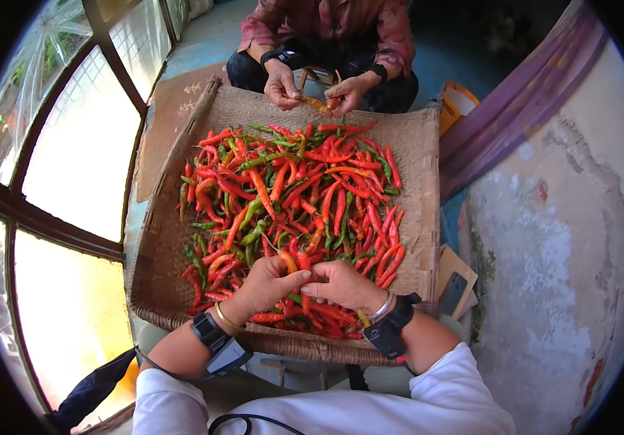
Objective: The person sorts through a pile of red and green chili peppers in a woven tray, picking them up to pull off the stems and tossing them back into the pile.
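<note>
My left hand and my right hand meet over the near part of a woven basket tray heaped with chili peppers. An orange chili pepper pokes up from the closed fingers of my left hand. Beside it, a red chili pepper stands upright at the pinched fingertips of my right hand, close to my left thumb. The fingers hide the lower ends of both peppers. Most peppers in the heap are red, mixed with green and orange ones.
Across the tray, a seated person's hands hold an orange-brown pepper. Window panes line the left side. At right are a purple curtain, a wall and a phone on cardboard.
</note>
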### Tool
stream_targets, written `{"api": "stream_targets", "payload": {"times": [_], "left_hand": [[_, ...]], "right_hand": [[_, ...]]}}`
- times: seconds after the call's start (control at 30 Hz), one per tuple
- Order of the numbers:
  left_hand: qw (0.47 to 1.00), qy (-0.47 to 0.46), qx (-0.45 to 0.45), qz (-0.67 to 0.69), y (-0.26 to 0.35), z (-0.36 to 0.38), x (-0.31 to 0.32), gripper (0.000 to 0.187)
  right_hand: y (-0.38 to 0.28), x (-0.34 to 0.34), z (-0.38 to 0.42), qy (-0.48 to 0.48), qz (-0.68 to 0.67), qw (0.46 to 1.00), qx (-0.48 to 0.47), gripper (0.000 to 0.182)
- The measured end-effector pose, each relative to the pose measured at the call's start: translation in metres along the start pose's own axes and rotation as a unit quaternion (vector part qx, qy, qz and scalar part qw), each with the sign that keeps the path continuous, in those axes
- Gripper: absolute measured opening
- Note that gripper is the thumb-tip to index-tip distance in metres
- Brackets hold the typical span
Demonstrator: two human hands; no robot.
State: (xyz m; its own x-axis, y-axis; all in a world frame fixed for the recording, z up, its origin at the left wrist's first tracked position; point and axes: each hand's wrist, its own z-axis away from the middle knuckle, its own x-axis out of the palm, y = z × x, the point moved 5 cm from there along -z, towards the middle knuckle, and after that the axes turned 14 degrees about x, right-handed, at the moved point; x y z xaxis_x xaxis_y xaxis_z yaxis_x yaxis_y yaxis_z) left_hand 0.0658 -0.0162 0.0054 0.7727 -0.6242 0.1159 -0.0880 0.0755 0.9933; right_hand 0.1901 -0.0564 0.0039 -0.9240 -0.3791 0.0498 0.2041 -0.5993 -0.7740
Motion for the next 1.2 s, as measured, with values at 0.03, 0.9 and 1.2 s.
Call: {"api": "stream_targets", "payload": {"times": [0.03, 0.9, 1.2], "left_hand": [[1.000, -0.018, -0.002, -0.026, 0.002, 0.001, 0.000, 0.015], [0.948, -0.225, 0.010, -0.226, 0.005, 0.004, 0.015, 0.023], [0.920, -0.095, 0.099, -0.367, 0.013, -0.009, -0.029, 0.016]], "right_hand": [[-0.002, -0.002, 0.001, 0.001, 0.003, 1.000, 0.000, 0.013], [-0.023, -0.017, 0.010, 0.208, 0.177, 0.946, -0.174, 0.015], [-0.009, -0.073, 0.007, 0.268, 0.140, 0.950, -0.078, 0.018]]}}
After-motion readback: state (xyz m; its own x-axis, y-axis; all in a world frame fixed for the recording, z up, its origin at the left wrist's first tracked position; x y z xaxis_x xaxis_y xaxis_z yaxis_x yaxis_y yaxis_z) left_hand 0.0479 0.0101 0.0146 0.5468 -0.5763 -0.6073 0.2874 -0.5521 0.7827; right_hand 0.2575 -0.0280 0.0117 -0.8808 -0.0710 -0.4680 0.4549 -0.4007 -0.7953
